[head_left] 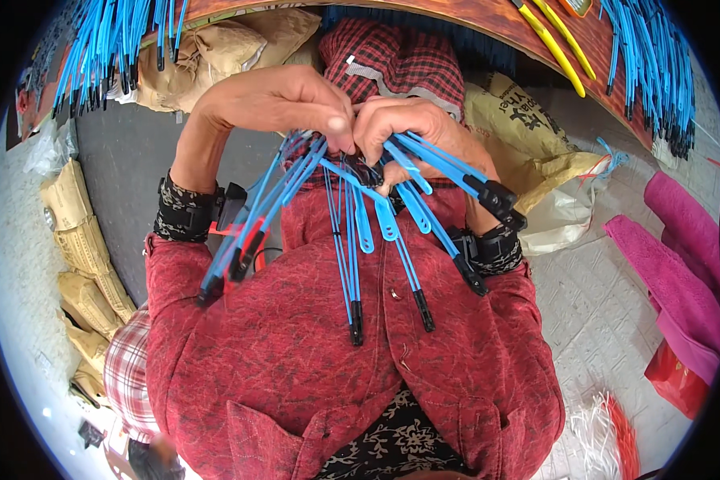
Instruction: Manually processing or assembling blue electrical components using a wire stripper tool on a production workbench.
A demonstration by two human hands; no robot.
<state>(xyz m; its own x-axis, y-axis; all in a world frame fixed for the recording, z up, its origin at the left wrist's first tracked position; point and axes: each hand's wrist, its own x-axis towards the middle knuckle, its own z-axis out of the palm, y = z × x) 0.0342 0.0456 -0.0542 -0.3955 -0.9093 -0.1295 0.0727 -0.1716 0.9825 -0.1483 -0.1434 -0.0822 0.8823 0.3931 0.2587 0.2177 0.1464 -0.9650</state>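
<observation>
Close together in front of my chest, both hands work at the middle of a fanned bunch of thin blue plastic strips with black end pieces. My left hand comes in from the left, its thumb and fingers pinched at the top of the bunch. Fingers curled, my right hand grips the strips from the right, and several stick out past it. Flat blue ends with small holes point down below the hands. Some longer strips hang over my red jacket. A dark piece between the fingertips is too small to name.
A wooden table curves along the far side. On it lie heaps of blue strips and yellow-handled pliers. Brown paper sacks and a checked cloth are below. Pink towels and white strands are at right.
</observation>
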